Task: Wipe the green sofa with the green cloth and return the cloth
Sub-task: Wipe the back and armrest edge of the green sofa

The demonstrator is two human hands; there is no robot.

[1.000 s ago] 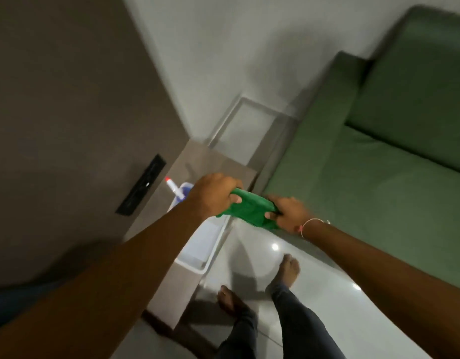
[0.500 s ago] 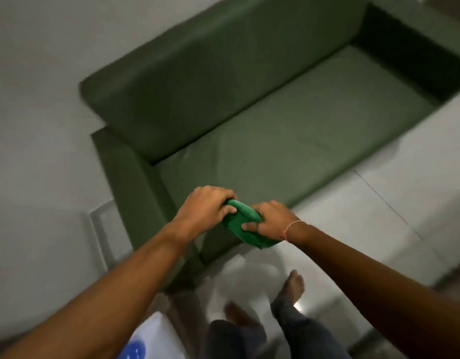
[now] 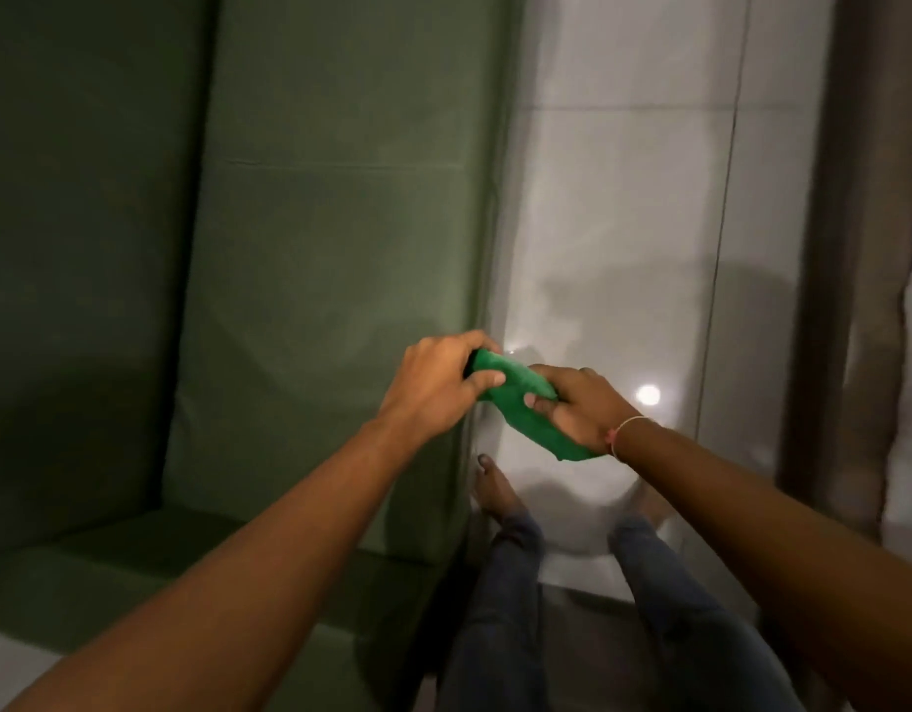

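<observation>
A second ago they faced the side table; now they've turned to stand at the front edge of the green sofa [image 3: 330, 259], left hand [image 3: 433, 388] and right hand [image 3: 572, 408] both clamped on the bunched green cloth [image 3: 520, 398], held above that edge, wiping not yet begun

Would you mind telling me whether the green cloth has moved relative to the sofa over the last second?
Yes. The green cloth, earlier by the sofa's armrest, is now held at the seat's front edge.
</observation>
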